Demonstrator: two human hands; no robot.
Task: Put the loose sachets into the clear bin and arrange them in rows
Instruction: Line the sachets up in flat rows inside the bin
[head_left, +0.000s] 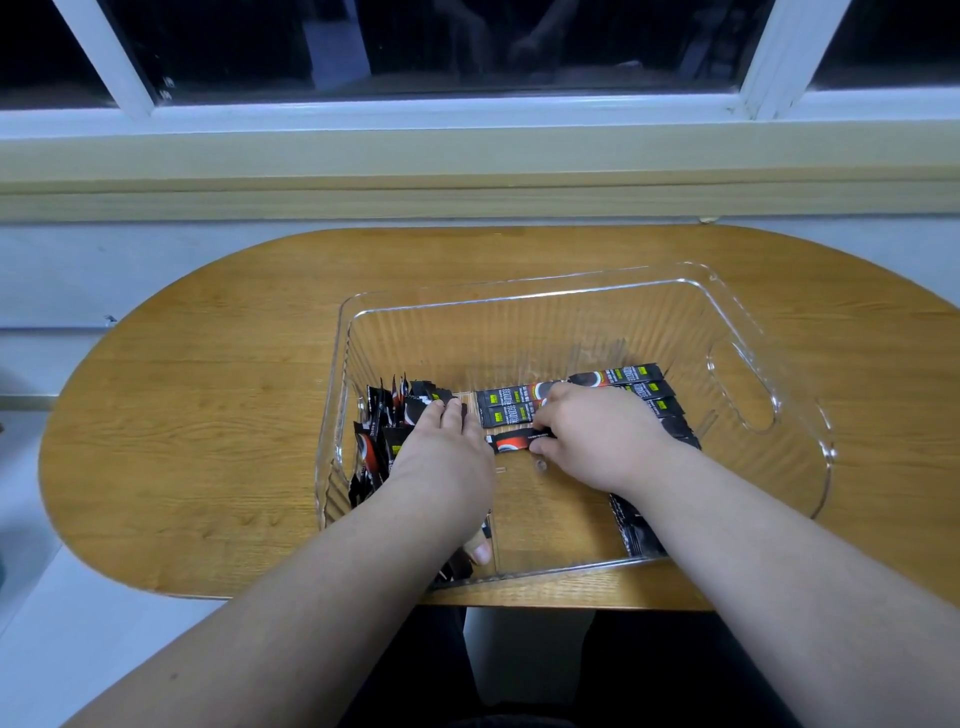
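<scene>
Pinches one sachet (511, 442) in right hand (597, 441), low inside clear bin (519, 332) beside the laid rows (511, 408); braces upright stack (379, 421) with flat left hand (441, 457) (could topple across rows if released).

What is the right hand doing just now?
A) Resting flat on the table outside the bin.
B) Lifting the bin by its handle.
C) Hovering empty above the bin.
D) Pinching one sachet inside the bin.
D: the right hand pinches the end of a sachet that lies flat on the floor of the bin.
</scene>
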